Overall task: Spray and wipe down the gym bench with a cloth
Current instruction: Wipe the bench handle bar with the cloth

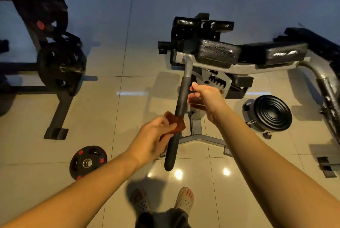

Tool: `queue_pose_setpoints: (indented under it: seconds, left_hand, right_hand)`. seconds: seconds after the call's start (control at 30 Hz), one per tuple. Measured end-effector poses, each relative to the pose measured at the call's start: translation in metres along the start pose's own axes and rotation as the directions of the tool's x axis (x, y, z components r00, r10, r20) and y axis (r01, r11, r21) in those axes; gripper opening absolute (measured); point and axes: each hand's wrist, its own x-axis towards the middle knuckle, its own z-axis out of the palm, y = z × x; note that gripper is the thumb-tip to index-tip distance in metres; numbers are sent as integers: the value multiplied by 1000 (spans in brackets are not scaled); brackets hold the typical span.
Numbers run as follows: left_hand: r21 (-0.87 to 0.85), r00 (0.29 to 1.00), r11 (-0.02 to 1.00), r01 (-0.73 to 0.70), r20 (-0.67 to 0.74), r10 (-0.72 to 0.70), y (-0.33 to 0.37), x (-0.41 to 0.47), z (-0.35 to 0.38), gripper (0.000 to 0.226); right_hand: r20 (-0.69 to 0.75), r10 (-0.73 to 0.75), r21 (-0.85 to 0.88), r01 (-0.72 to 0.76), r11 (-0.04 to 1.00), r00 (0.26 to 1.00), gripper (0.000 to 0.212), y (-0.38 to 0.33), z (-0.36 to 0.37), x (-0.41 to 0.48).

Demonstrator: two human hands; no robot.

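The fingers point(162, 124) of the left hand point(152, 137) are curled round a brown cloth point(177, 124), which they hold wrapped against the lower half of a long black handle point(181, 97). The handle slants up from near the person to a grey metal elbow on the bench point(217, 53). The right hand point(207, 97) hangs just beside the upper part of the handle, on its right, with the thumb pointing toward it. Its fingers point(193, 100) are bent and blurred, and it cannot be told whether they hold anything (a thin dark streak crosses near the thumb, too vague to name). The bench stands ahead and to the right, with a black padded seat, a second black pad point(287, 53) beyond it to the right, a toothed grey bracket below and grey legs spreading on the tiled floor point(110, 108). A ribbed black disc point(272, 112) lies on the floor under the bench's right side. A small weight plate point(88, 162) with red marks lies flat to the left of the left forearm. Further left stands a dark rack point(55, 62) loaded with big plates. At the bottom edge two feet in pale clogs point(184, 200) rest on the tiles.
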Motion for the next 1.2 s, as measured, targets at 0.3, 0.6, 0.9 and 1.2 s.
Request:
queue_pose_setpoints:
  seconds: [0.3, 0.6, 0.9, 1.2]
  left_hand:
    - [-38, 950, 993, 112, -289, -118, 35, 89, -18, 29]
    - [89, 986, 983, -160, 61, 155, 4, -33, 7, 34]
    - [-271, 869, 907, 321, -296, -396, 22, 54, -23, 20]
    - [-360, 939, 873, 329, 25, -344, 12, 13, 0, 34]
  right_hand:
    - [-8, 25, -2, -25, 1000, 1000, 33, -8, 2, 16]
    - [19, 87, -56, -86, 995, 996, 32, -5, 2, 27]
    - [67, -3, -295, 23, 955, 998, 35, -9, -4, 37]
    - [89, -38, -312, 64, 948, 995, 26, -8, -5, 44]
